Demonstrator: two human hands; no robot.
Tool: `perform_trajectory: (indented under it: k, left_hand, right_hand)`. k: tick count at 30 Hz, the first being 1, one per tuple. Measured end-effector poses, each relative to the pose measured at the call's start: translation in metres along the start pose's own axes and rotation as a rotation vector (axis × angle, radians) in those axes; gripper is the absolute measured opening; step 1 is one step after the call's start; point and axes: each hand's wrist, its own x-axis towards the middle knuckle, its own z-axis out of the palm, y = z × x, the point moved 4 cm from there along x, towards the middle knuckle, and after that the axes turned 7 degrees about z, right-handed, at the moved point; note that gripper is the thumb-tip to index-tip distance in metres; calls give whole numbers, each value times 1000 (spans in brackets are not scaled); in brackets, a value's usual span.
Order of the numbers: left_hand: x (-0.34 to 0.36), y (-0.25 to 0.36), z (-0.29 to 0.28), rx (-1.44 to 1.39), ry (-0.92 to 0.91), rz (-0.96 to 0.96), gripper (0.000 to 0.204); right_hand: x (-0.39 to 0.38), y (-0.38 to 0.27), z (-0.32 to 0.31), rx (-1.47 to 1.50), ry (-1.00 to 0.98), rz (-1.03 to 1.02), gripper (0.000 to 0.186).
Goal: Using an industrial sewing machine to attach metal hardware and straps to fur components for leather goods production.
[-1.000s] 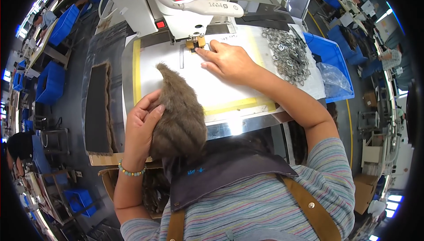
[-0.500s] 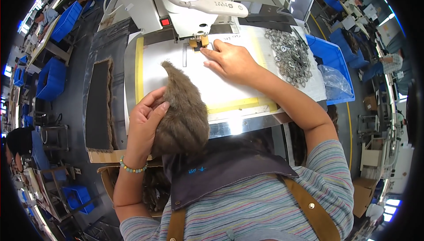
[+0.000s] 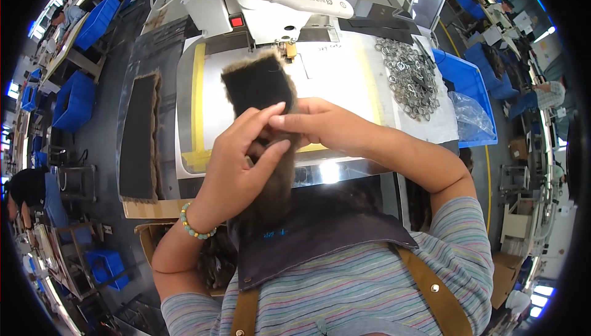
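Observation:
A brown fur piece (image 3: 255, 83) is held over the white work plate (image 3: 341, 83), its black backing turned up and a rim of fur showing round the edge. My left hand (image 3: 237, 157) pinches it from the left. My right hand (image 3: 329, 126) meets it from the right, thumb and fingers closed on the fur near the left fingertips. Part of the piece hangs down behind my left hand. Just beyond its far end is the head of a white sewing machine (image 3: 271, 12), whose needle area is partly covered by the fur.
A long black-backed fur strip (image 3: 136, 142) lies at the left. Metal rings (image 3: 411, 80) are heaped on the right of the table, beside a blue bin (image 3: 471, 77) with clear plastic in it. A small screen (image 3: 426, 4) stands at the far right. Co-workers sit farther off.
My right hand has come back from the machine's needle area to the fur piece. The piece has been turned from fur side to black backing and moved toward the machine.

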Motion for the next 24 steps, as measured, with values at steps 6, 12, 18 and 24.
perform_trajectory:
  k: [6, 12, 18, 24]
  left_hand:
    - [-7, -3, 5, 26, -162, -7, 50]
    - [7, -16, 14, -239, -42, -174, 53]
    - [-4, -51, -17, -22, 296, -158, 40]
    - [1, -34, -32, 367, 131, 368, 41]
  right_hand:
    - [-15, 26, -30, 246, 238, 146, 24]
    - [-44, -20, -7, -804, 464, -363, 34]
    - [-54, -36, 12, -868, 357, -633, 47]
    - [-32, -22, -57, -358, 452, -722, 48]
